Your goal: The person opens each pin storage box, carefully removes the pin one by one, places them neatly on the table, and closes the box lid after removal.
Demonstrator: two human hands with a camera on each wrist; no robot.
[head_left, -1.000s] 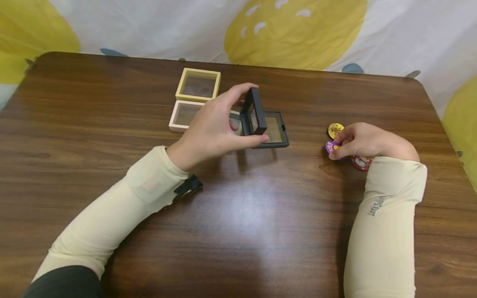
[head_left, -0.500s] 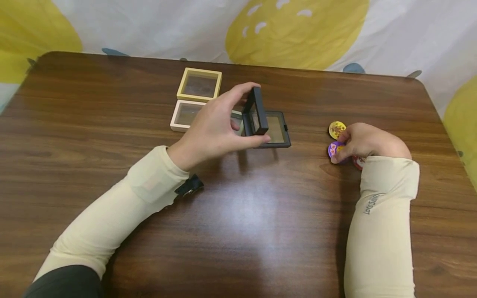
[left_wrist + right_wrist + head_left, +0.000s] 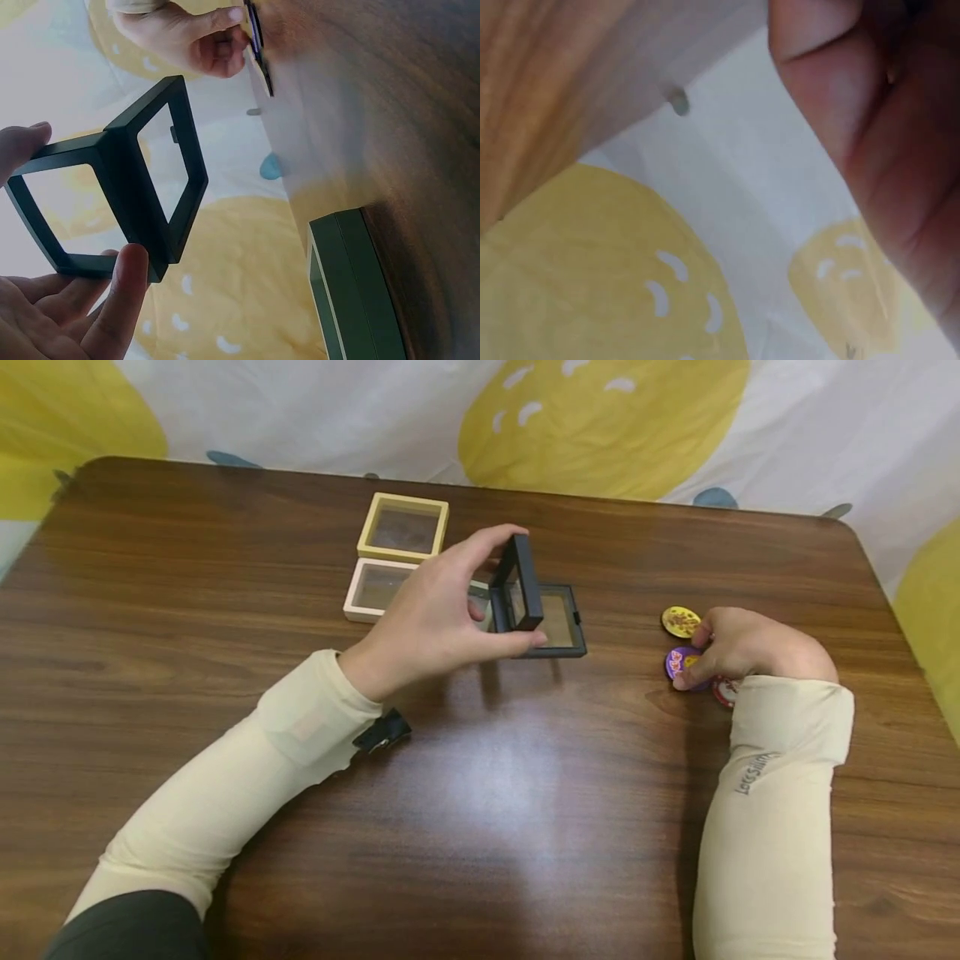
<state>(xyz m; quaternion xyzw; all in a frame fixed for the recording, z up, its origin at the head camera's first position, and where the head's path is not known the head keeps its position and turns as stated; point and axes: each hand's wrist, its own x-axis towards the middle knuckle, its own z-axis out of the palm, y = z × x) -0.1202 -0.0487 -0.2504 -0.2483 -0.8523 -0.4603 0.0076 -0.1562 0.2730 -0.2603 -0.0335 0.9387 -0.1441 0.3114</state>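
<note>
My left hand grips a black hinged display frame in mid-air, thumb on the near edge and fingers on the far edge. The frame stands unfolded, one half upright and the other spread to the right; clear windows show in the left wrist view. At the right of the table my right hand has its thumb on a round purple badge, with the other fingers curled behind it. A yellow round badge lies just beyond the fingertips. Partly under the hand lies a red round badge.
A yellow-rimmed frame and a white-rimmed frame lie left of centre on the wooden table. A green frame shows in the left wrist view. A black clip-like piece is by the left cuff.
The purple badge, tilted up earlier, now lies flatter and slightly to the right under my right thumb. My left hand holds the black frame nearly still.
</note>
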